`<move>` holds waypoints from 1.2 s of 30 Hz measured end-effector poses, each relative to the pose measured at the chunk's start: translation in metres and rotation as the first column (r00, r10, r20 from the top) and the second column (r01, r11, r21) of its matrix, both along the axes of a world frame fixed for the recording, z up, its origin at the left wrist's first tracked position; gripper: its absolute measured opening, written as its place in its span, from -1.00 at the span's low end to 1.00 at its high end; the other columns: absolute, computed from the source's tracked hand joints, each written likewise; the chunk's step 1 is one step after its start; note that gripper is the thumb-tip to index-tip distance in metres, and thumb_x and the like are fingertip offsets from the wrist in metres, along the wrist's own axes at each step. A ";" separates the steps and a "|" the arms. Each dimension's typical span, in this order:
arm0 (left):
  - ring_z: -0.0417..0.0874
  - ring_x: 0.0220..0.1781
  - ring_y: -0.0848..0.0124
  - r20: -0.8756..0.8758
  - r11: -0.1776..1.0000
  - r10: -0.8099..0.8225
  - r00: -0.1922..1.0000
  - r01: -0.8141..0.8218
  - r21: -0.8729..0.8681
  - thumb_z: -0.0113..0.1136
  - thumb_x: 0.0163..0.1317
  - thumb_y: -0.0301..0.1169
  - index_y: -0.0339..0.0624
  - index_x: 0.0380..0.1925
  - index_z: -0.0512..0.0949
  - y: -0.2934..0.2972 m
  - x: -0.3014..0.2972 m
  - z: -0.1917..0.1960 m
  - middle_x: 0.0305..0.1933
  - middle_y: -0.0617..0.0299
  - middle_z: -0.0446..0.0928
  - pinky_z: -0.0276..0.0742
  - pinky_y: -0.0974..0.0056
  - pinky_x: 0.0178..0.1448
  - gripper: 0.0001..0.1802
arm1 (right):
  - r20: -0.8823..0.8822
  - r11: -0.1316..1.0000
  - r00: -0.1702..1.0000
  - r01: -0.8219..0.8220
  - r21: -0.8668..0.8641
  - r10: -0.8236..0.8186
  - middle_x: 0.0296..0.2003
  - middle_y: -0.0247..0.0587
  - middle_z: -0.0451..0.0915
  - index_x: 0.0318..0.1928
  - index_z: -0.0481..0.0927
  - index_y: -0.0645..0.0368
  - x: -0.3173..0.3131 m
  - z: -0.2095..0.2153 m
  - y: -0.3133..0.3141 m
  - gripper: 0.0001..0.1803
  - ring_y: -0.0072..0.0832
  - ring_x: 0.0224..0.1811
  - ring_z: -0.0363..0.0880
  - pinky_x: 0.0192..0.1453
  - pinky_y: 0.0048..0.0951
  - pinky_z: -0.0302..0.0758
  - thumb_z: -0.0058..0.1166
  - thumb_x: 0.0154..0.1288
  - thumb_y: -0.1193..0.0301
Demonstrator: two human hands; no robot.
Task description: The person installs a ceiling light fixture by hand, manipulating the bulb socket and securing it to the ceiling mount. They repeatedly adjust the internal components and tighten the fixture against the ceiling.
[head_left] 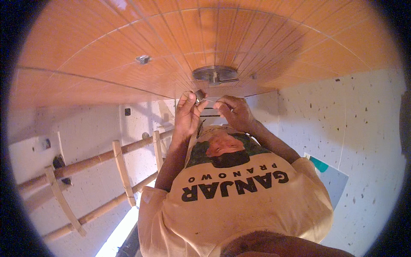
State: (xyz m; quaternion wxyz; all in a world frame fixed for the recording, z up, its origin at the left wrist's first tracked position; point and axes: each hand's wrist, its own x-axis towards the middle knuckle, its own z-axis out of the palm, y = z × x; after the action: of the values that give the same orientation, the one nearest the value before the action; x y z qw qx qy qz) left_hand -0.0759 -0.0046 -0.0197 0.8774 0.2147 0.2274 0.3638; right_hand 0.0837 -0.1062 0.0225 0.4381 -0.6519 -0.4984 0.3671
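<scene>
Small dark cylinder, short and blunt-ended, sat up at the fingertips of the left hand, in front of the orange wall and below its round metal fitting. Thumb and fingers of that hand were clamped on its sides; the palm was partly turned to view. A thin pale strand ran from beside the cylinder across a short gap to the right hand. There the thumb and forefinger were pinched together on the strand's end, the other fingers curled in. Whether the strand was joined to the cylinder, could not tell: too small.

Hands near each other, not touching, both raised in front of the chest. Light T-shirt below them, with a printed portrait and dark lettering, upside down from this view.

Beyond the hands: orange wall with fine lines, bearing the round metal fitting with a lever pointing right. Smaller metal fitting on the same wall, well to the left.

Left side: ladder-like wooden frame, round rails with flat crosspieces. Right side: pale surface with dark specks; lower on it, a bluish sheet with a green corner.
</scene>
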 end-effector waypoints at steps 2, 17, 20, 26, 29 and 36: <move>0.60 0.02 0.23 -0.088 0.995 0.050 0.995 -0.042 0.089 0.12 0.33 -0.34 -0.15 -0.24 0.49 -0.004 -0.007 0.004 -0.07 0.11 0.58 0.53 0.09 0.18 -0.86 | 0.029 0.999 0.999 -0.044 -0.013 0.044 -0.43 0.03 0.57 -0.32 0.58 0.28 -0.004 0.005 0.006 -0.78 -0.08 -0.40 0.58 -0.28 -0.22 0.49 0.00 0.27 0.36; 0.58 0.04 0.25 -0.156 0.922 0.372 0.915 -0.346 0.173 0.12 0.30 -0.40 -0.35 -0.10 0.49 -0.062 -0.030 0.017 -0.05 -0.04 0.58 0.47 0.18 0.21 -0.74 | 0.075 0.923 0.923 -0.382 0.041 0.378 -0.45 0.06 0.59 -0.36 0.56 0.26 -0.012 0.016 0.013 -0.77 -0.04 -0.38 0.60 -0.31 -0.18 0.49 -0.01 0.27 0.33; 0.57 0.05 0.25 -0.116 0.920 0.391 0.913 -0.383 0.080 0.13 0.27 -0.43 -0.40 0.01 0.46 -0.076 -0.032 0.023 -0.02 -0.05 0.56 0.47 0.22 0.21 -0.65 | 0.079 0.911 0.910 -0.411 0.029 0.408 -0.45 0.06 0.58 -0.39 0.55 0.26 -0.014 0.008 0.009 -0.77 -0.01 -0.39 0.59 -0.32 -0.18 0.48 -0.02 0.27 0.34; 0.60 -0.03 0.37 -0.227 0.888 0.461 0.858 -0.443 0.128 0.16 0.19 -0.53 -0.42 0.04 0.46 -0.107 -0.038 0.006 -0.07 0.06 0.58 0.50 0.33 0.13 -0.61 | 0.043 0.863 0.863 -0.505 0.023 0.504 -0.44 0.06 0.57 -0.35 0.54 0.29 -0.015 0.001 -0.002 -0.79 -0.06 -0.37 0.60 -0.28 -0.20 0.49 -0.05 0.28 0.38; 0.60 -0.10 0.45 -0.351 0.862 0.506 0.788 -0.442 0.248 0.18 0.19 -0.55 -0.39 0.01 0.49 -0.114 -0.046 -0.002 -0.13 0.15 0.60 0.48 0.38 0.08 -0.64 | 0.023 0.879 0.879 -0.477 0.008 0.477 -0.44 0.06 0.58 -0.34 0.55 0.29 -0.017 0.008 -0.007 -0.79 -0.08 -0.36 0.61 -0.27 -0.21 0.50 -0.04 0.27 0.38; 0.55 -0.05 0.49 -0.362 0.674 0.656 0.662 -0.297 0.676 0.18 0.19 -0.59 -0.33 -0.02 0.52 -0.108 -0.071 0.010 0.03 0.12 0.50 0.47 0.41 0.00 -0.68 | 0.116 0.898 0.898 -0.434 0.068 0.425 -0.49 0.00 0.56 -0.35 0.58 0.30 -0.035 0.020 -0.010 -0.83 -0.23 -0.46 0.57 -0.36 -0.30 0.47 0.07 0.24 0.41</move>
State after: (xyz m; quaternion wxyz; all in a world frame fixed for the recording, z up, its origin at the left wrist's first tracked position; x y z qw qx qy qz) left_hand -0.1467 -0.1130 -0.0093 0.5243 0.4915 0.4153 0.5578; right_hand 0.0486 -0.1163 0.0422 0.3508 -0.5221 -0.6671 0.3990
